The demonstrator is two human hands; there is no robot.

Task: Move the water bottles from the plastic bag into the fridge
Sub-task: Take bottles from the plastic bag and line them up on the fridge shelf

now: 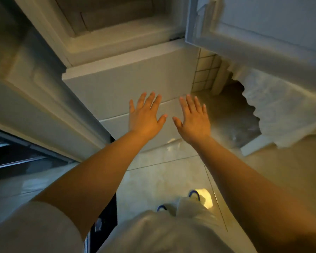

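No text, label, brand, number or sign can be read anywhere in this view. The white fridge (128, 84) front and its open door carry no legible marking, and the pale tiled floor (162, 172) is plain. A small dark object (98, 224) low beside the person's body shows a light patch that may be a label, but it is too small and blurred to make out.
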